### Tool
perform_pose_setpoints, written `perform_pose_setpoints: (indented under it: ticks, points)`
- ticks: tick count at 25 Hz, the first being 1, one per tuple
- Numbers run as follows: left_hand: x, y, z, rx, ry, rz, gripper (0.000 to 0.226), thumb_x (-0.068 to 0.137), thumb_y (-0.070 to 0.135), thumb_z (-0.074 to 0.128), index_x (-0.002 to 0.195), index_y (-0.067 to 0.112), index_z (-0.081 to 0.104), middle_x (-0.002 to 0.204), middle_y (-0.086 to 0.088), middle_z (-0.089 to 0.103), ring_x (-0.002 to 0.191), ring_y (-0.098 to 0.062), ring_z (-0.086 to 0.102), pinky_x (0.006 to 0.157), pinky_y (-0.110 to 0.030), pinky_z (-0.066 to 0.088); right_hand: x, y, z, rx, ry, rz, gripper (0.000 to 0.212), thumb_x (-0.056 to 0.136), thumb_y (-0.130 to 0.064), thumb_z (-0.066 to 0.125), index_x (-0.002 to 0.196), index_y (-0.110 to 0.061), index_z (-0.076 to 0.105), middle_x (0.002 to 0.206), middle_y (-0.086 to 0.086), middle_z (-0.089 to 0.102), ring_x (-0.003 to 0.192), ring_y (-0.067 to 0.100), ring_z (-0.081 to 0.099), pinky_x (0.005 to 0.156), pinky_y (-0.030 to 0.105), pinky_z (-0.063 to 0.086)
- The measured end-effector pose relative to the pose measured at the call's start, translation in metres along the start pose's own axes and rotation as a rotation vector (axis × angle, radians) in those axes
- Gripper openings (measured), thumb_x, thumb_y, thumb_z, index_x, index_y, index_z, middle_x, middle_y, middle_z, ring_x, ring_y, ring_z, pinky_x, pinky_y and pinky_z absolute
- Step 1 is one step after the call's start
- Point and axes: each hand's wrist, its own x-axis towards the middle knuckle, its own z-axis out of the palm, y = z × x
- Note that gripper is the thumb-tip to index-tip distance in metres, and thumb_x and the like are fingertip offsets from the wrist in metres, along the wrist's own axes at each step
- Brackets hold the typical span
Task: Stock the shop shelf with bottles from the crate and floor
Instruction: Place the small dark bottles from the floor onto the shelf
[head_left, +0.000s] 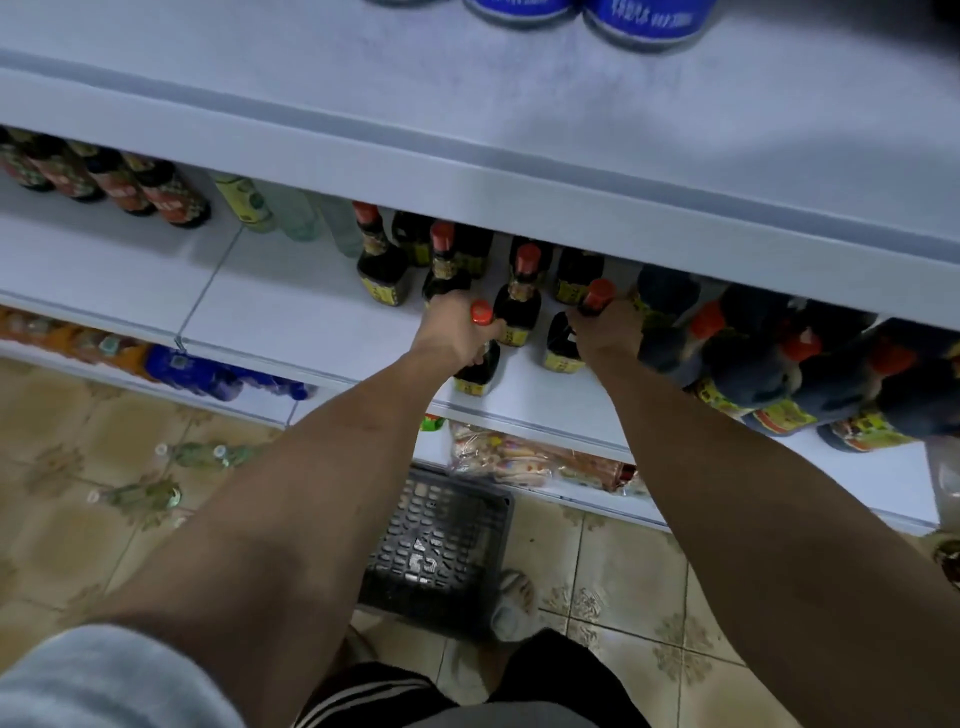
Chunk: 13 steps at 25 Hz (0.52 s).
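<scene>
Two dark bottles stand on the shop shelf (322, 317), long axes upright, red caps up. Left bottle (480, 353) is held round the neck by the left hand (457, 327); right bottle (571, 338) likewise by the right hand (608, 332). Risk: crowded neighbouring bottles (519, 296) could be knocked over.

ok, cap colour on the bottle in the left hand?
Red-orange cap on a dark bottle gripped by the left hand; head view, the only one.

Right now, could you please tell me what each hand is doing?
Left hand: grips a dark red-capped bottle on the shelf.
Right hand: grips another red-capped bottle.
</scene>
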Motion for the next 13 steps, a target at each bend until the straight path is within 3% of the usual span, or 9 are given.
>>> perform_pose_setpoints:
  ticks: [6,9,13]
  points:
    - [0.008,-0.006,-0.001,-0.015,0.044,-0.010,0.027,0.085,0.023,0.070,0.092,-0.001,0.060,0.074,-0.017,0.068,0.057,-0.032,0.070,0.052,-0.043,0.059,0.026,0.005,0.005,-0.006,0.062,0.002,0.048,0.089,-0.036,0.066,0.115,0.005,0.060,0.120,0.024,0.064,0.112,0.038,0.061,0.086,0.040,0.049]
    - [0.009,-0.011,-0.003,-0.003,0.046,-0.014,0.026,0.086,0.024,0.070,0.093,0.001,0.061,0.073,-0.016,0.068,0.056,-0.031,0.070,0.054,-0.043,0.060,0.035,0.002,0.010,-0.036,0.019,0.027,0.051,0.089,-0.040,0.065,0.116,0.003,0.060,0.120,0.022,0.064,0.112,0.037,0.061,0.085,0.038,0.050]
    - [0.004,-0.019,-0.014,-0.016,0.044,-0.041,0.028,0.086,0.028,0.070,0.095,0.003,0.062,0.080,-0.018,0.070,0.058,-0.031,0.071,0.057,-0.043,0.061,0.021,0.008,0.022,-0.006,-0.001,0.161,0.062,0.083,-0.042,0.064,0.128,-0.001,0.051,0.125,0.016,0.061,0.113,0.034,0.060,0.088,0.039,0.052]
